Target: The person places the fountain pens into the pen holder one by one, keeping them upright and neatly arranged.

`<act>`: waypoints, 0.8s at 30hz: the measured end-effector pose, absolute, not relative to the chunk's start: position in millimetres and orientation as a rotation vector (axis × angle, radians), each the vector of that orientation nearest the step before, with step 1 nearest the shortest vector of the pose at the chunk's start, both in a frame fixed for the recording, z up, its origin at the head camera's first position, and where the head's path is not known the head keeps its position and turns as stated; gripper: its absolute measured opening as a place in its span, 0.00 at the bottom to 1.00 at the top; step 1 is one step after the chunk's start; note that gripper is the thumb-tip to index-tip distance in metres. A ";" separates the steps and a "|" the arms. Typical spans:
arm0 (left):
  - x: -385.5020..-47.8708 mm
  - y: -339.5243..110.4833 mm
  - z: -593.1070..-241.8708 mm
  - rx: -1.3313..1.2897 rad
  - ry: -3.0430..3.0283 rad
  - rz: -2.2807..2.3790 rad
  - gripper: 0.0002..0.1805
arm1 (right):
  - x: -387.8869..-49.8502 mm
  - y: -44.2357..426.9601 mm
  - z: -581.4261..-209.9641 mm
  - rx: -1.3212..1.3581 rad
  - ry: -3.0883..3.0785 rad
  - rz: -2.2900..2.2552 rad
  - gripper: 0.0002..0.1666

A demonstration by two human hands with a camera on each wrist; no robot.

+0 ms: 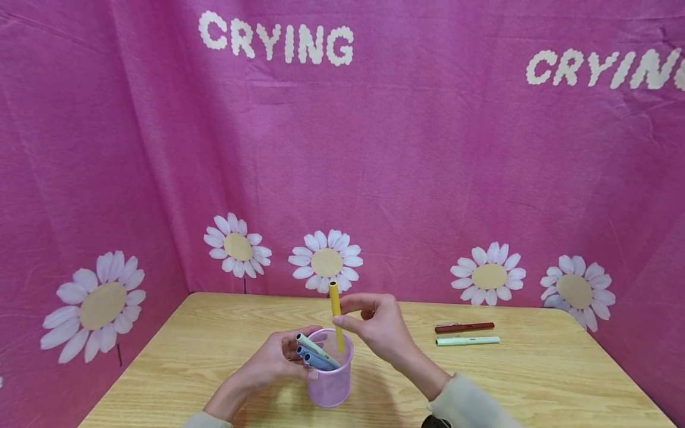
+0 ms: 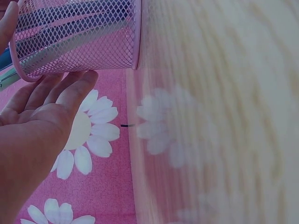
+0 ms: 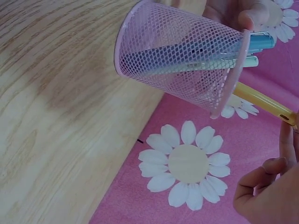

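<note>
Cup (image 1: 329,389), one: lilac-pink, mesh-sided, with a solid rim; stands upright on the surface (image 1: 540,380), mouth upward. Left hand (image 1: 278,359): at the cup's side, its grip holding the cup between thumb and fingers, the thumb at the near side of the rim, the fingers along the far side of the mesh. Yellow pen (image 1: 335,300), one: near vertical, lower part within the cup's mouth, upper part above the rim; apparently clear of the bottom, though the mesh makes this hard to judge. Right hand (image 1: 377,324): above and beside the rim, its grip pinching the yellow pen with thumb and fingertips on the upper part. In the cup: green pen (image 1: 314,345), pale, one, and blue pens (image 1: 317,361), two, all slanting together, ends out over the rim towards the left hand. Lying on the surface, well to the right of the cup: red pen (image 1: 464,327), dark, one; second green pen (image 1: 468,340), pale, one, nearer the person, the two almost parallel and apart. Behind: magenta cloth (image 1: 428,166), printed with daisies (image 1: 326,261) and white lettering (image 1: 275,38) reading "CRYING".
</note>
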State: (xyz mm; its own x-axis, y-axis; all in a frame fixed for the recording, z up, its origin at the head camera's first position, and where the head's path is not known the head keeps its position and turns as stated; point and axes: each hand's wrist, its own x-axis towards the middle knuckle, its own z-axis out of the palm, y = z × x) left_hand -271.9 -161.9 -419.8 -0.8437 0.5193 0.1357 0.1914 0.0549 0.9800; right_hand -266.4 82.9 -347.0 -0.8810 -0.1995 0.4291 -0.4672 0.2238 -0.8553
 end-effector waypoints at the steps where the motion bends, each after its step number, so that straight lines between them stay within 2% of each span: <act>1: -271.8 -161.9 -419.9 0.721 2.080 1.863 0.44 | -266.9 82.5 -348.1 0.634 -2.269 1.716 0.11; 24: -271.1 -162.9 -415.7 0.684 2.065 1.855 0.45 | -270.1 81.4 -365.0 0.621 -2.321 1.671 0.11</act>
State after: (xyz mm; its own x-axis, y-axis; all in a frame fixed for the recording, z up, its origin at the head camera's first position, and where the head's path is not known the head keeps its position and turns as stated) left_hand -271.1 -162.9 -415.7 -0.8480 0.5198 0.1032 0.1579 0.0620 0.9855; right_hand -270.1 81.4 -365.0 -0.8881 -0.2110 0.4084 -0.4543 0.2666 -0.8500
